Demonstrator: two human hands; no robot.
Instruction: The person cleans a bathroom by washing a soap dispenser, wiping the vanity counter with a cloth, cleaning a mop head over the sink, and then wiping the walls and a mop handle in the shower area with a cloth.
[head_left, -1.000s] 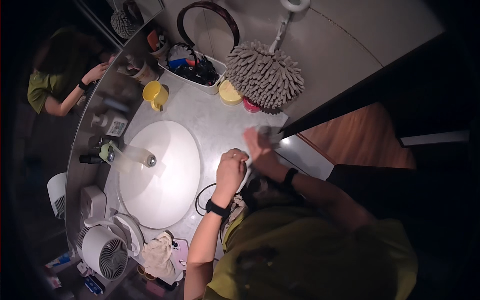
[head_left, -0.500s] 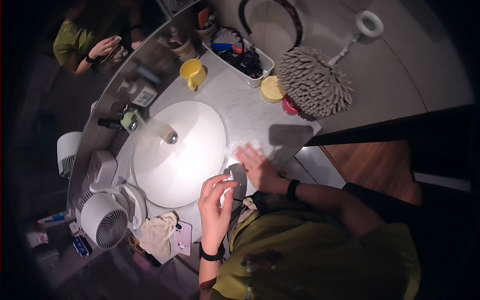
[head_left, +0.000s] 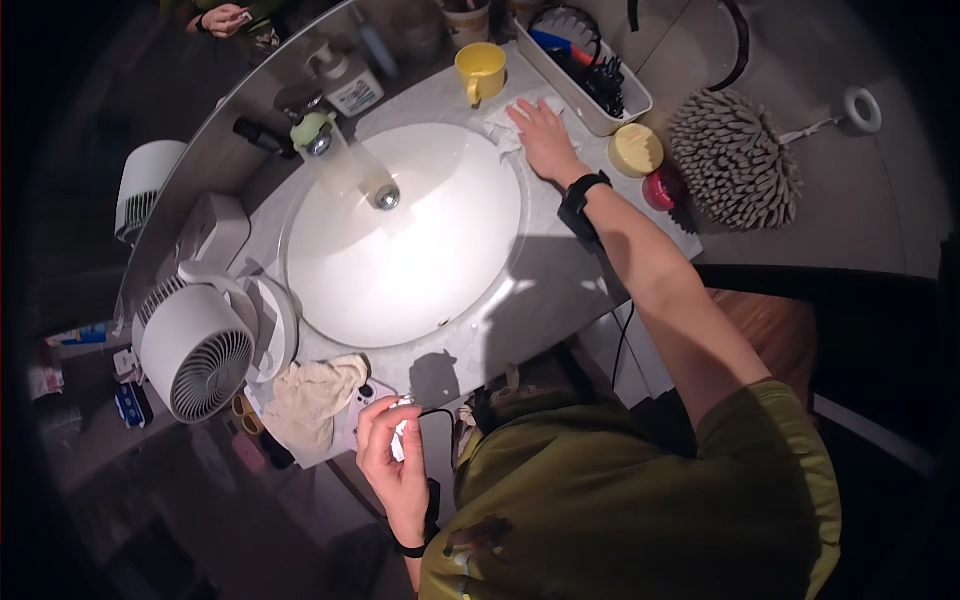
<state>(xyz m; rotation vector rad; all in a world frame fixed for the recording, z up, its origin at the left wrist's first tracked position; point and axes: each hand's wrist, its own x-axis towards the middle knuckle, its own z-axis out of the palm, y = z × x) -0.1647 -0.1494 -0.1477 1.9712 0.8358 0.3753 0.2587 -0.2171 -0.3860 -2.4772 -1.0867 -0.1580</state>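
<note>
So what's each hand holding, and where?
Left hand pinches a small white object in its fingertips; what it is cannot be told. Right hand presses flat on a white cloth, not gripping.

Two hands: the right hand (head_left: 545, 140) upper centre, the left hand (head_left: 392, 462) at bottom centre. One sink (head_left: 300, 290) mid-frame. One yellow mug (head_left: 481, 70) at top. Two fans (head_left: 196, 358) (head_left: 141, 187) on the left. One beige cloth (head_left: 310, 398) lower left. One white tray (head_left: 600, 112) top right.
</note>
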